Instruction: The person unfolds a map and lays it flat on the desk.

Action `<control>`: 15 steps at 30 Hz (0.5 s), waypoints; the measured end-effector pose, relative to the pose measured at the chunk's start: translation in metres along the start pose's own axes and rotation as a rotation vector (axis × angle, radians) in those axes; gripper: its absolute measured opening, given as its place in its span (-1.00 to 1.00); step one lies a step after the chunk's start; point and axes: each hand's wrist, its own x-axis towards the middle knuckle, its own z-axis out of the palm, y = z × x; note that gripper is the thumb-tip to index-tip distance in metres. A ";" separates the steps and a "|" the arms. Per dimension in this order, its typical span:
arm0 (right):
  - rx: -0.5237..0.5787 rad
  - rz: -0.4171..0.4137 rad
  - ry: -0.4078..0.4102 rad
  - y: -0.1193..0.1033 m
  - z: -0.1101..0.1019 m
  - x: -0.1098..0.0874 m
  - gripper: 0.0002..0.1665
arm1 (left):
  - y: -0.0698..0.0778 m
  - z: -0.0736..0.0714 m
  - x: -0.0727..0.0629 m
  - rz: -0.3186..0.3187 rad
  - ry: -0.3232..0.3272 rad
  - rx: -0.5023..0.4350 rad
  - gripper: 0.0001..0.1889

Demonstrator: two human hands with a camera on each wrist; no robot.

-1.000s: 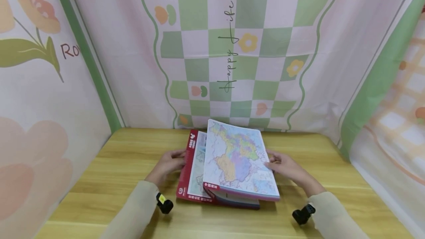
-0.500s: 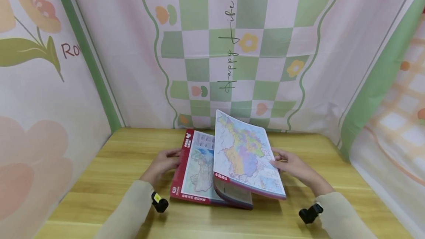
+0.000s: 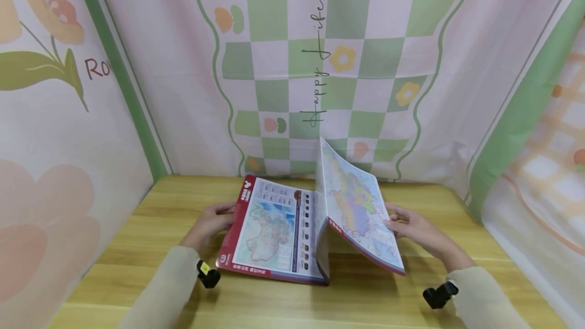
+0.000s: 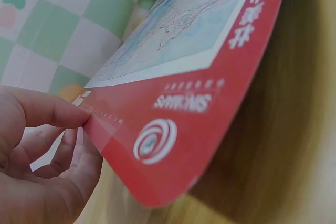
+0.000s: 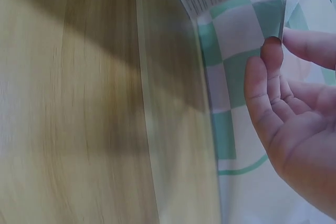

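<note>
A folding printed map stands partly unfolded on the table in the head view, its fold raised in the middle. The left panel (image 3: 269, 232) has a red border and a relief map; the right panel (image 3: 358, 207) shows a coloured map and tilts up. At the red left edge my left hand (image 3: 210, 225) pinches the panel between thumb and fingers, and the left wrist view shows that red corner (image 4: 157, 145) lifted off the wood. My right hand (image 3: 413, 227) pinches the right panel's outer edge. In the right wrist view, thumb and fingertips meet on a thin edge (image 5: 285, 9).
The wooden table (image 3: 151, 248) reaches back to a green-and-white checked curtain (image 3: 306, 95). Printed fabric hangs on the left (image 3: 55, 166) and right (image 3: 539, 166) sides. Each sleeve carries a small black camera, left (image 3: 208, 274) and right (image 3: 440, 295).
Both hands have moved apart, left hand leftward and right hand rightward. The panels have spread, uncovering more of the left one, and the right panel has tilted up more steeply.
</note>
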 end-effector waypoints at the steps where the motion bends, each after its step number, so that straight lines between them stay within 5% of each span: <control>1: 0.006 -0.002 -0.005 0.001 -0.001 -0.001 -0.16 | 0.000 -0.002 0.000 -0.014 0.008 0.007 -0.38; 15: -0.013 -0.013 -0.011 0.013 -0.019 -0.009 -0.16 | -0.003 -0.027 0.001 -0.024 0.023 0.042 -0.41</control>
